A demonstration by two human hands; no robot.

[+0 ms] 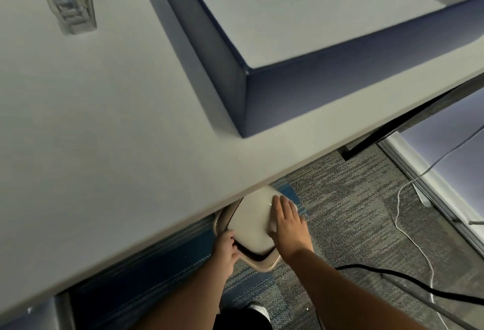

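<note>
Beige bin [264, 264] with a pale lid [251, 222] stands on the carpet [353, 198], its far part hidden under the worktop [104, 133] edge. It is probably thin moulded plastic: light, stiff at the rim, smooth enough to slide or tip, and the lid may rock loose. Your left hand [225, 249] has its fingers curled into the dark gap at the near-left rim; your right hand [286, 222] lies flat, fingers straight, on the lid's right edge. Take hold by the rim on both sides, not the lid — and mind the black cable [419, 284] nearby on the right.
</note>
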